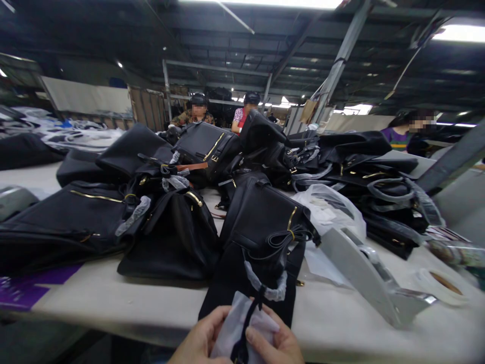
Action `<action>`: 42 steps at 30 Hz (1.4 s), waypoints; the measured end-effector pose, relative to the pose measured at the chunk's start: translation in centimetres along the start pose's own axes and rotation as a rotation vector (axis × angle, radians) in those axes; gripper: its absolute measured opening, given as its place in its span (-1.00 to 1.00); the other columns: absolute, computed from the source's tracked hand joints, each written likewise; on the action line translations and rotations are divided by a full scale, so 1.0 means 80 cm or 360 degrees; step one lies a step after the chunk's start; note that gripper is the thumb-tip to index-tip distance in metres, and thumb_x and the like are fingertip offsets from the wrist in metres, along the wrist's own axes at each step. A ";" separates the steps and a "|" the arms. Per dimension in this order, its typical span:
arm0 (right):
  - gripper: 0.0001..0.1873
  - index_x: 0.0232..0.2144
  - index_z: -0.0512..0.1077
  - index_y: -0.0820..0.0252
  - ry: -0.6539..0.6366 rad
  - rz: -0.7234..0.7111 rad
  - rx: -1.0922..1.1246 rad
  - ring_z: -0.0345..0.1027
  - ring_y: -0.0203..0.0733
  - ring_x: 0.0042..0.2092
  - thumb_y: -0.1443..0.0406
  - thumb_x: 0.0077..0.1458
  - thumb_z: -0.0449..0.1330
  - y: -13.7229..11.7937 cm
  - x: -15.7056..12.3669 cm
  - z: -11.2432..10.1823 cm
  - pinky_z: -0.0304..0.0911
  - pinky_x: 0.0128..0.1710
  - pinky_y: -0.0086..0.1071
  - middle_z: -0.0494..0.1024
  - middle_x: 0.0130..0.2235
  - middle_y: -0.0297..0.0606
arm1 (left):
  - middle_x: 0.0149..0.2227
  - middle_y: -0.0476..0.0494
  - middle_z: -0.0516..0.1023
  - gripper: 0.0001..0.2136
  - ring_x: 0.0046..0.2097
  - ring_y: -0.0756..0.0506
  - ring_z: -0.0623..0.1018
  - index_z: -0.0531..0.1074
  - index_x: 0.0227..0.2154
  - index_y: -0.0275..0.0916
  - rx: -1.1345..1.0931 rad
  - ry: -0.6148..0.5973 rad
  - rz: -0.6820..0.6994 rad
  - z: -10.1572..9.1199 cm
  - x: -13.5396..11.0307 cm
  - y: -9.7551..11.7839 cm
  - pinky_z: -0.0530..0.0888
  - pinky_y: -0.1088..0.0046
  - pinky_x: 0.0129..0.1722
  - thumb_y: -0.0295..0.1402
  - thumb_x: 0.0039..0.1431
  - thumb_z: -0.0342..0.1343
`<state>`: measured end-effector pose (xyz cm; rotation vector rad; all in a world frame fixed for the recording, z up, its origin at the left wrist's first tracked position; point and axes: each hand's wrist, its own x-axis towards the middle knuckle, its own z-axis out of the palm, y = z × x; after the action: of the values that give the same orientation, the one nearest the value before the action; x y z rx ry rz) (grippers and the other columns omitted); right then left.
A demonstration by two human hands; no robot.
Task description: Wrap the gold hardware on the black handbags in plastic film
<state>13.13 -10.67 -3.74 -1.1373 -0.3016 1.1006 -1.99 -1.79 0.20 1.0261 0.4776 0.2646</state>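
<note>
At the bottom edge both my hands pinch a piece of white tissue wrap [242,327] around a thin black strap [247,323]. My left hand [200,339] grips the wrap's left side, fingers curled. My right hand [273,343] presses it from the right with the thumb on top. The strap runs up to a black handbag [265,222] with gold hardware that lies on the table just ahead, its handle wrapped in white foam [265,289]. A flat black piece [227,283] lies under the bag toward me.
Many black handbags [178,237] are piled across the pale table [113,298]. A grey metal tool [364,273] and a tape roll [441,283] lie at the right, purple sheets [26,288] at the left. Three people work at the far side.
</note>
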 end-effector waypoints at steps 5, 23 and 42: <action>-0.20 -0.07 0.48 0.27 0.0104 -0.0068 -0.0072 0.56 -0.05 -0.38 0.06 -0.37 0.57 -0.008 0.001 0.007 0.43 -0.36 -0.35 0.69 -0.37 -0.13 | -0.14 -0.11 0.54 -0.46 -0.25 -0.03 0.47 0.43 -0.08 -0.25 -0.0050 -0.0058 0.0102 -0.011 0.011 -0.024 0.27 0.50 -0.27 -0.14 -0.13 0.39; -0.22 0.00 0.43 0.24 0.0288 -0.0003 -0.0154 0.55 -0.02 -0.31 -0.02 -0.21 0.50 -0.014 -0.008 -0.004 0.41 -0.36 -0.33 0.68 -0.28 -0.14 | -0.31 -0.01 0.54 -0.42 -0.31 -0.01 0.50 0.45 -0.09 -0.22 -0.0303 -0.0055 0.0096 0.009 0.011 -0.047 0.33 0.52 -0.29 -0.11 -0.19 0.47; -0.30 -0.05 0.44 0.22 0.0251 0.0021 0.0068 0.57 0.04 -0.28 0.01 -0.18 0.50 -0.006 -0.003 -0.004 0.44 -0.32 -0.27 0.67 -0.30 -0.17 | -0.36 -0.03 0.58 -0.44 -0.35 0.00 0.54 0.48 -0.20 -0.28 -0.0342 0.0053 0.0111 0.008 0.012 -0.055 0.36 0.56 -0.30 -0.06 -0.23 0.47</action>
<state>13.47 -11.07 -3.40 -1.1819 -0.1466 1.0178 -0.89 -4.05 -3.61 0.8307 0.4336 0.3871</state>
